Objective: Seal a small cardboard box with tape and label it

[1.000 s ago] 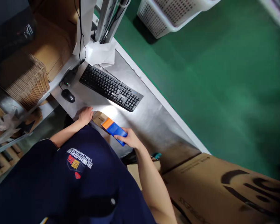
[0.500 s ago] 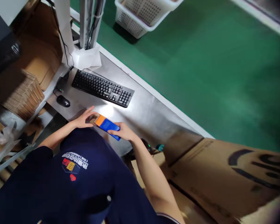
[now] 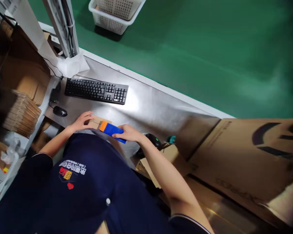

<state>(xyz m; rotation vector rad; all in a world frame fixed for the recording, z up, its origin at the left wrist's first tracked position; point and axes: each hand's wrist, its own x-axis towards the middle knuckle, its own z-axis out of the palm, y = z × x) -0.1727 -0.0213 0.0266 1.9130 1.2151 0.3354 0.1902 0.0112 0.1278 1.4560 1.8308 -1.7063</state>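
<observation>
In my right hand [image 3: 130, 133] is a slim blue box with an orange end [image 3: 111, 130]. The thumb lies on top of it and the fingers wrap round its far side. My left hand [image 3: 82, 121] is closed round a small brown cardboard carton [image 3: 96, 121], thumb and fingers on its left part. The orange end of the slim box meets the carton's right side; whether it is inside the carton I cannot tell. Both are held low over the metal table [image 3: 146, 104], close to my dark blue shirt.
Beyond my hands lie a black keyboard [image 3: 96, 91] and a mouse [image 3: 60, 111]. Stacked flat cardboard [image 3: 23, 113] fills a shelf at left. A large cardboard box [image 3: 234, 156] stands at right, near a dark device with a green light [image 3: 153, 139]. White baskets [image 3: 112, 19] sit on the green floor.
The head view has shifted, so the table and keyboard appear turned and further left. More of the brown carton shows at my left hand, and less of the orange end is visible.
</observation>
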